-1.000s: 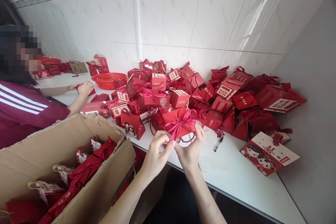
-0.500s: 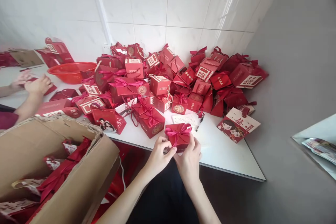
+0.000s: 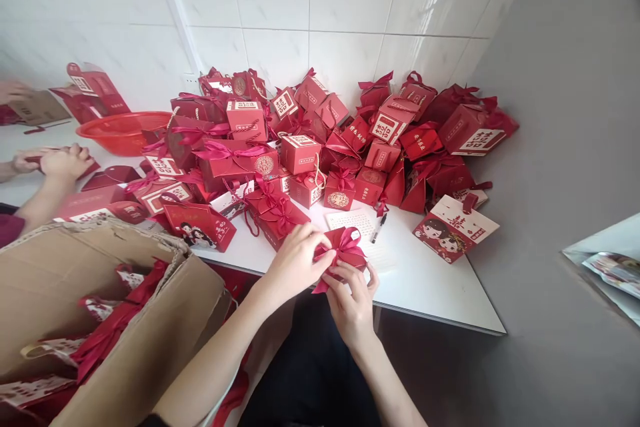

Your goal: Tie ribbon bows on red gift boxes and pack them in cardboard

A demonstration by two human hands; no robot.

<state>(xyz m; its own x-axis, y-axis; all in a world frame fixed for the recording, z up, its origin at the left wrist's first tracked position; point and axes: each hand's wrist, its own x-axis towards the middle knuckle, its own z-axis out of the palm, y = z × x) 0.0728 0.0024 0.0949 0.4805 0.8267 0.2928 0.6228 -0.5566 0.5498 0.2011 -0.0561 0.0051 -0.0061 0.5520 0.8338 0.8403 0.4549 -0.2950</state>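
A small red gift box with a dark pink ribbon bow on top is at the table's front edge, between my hands. My left hand reaches over from the left, thumb and fingers pinched on the ribbon at the bow's left side. From below, my right hand has its fingers bent over the box's near side, pressing on the ribbon and the box. A ribbon end hangs between the hands. Just behind the left hand lies a longer red box with a bow.
Red gift boxes are heaped along the wall. A handwritten sheet and a pen lie behind my box. A cardboard carton stands at left; beyond it are a red basin and another person's hands. A grey panel bounds the right.
My left hand has moved from the box's near left corner up onto the bow. The right hand has shifted from the right side to the near side. The box has turned slightly.
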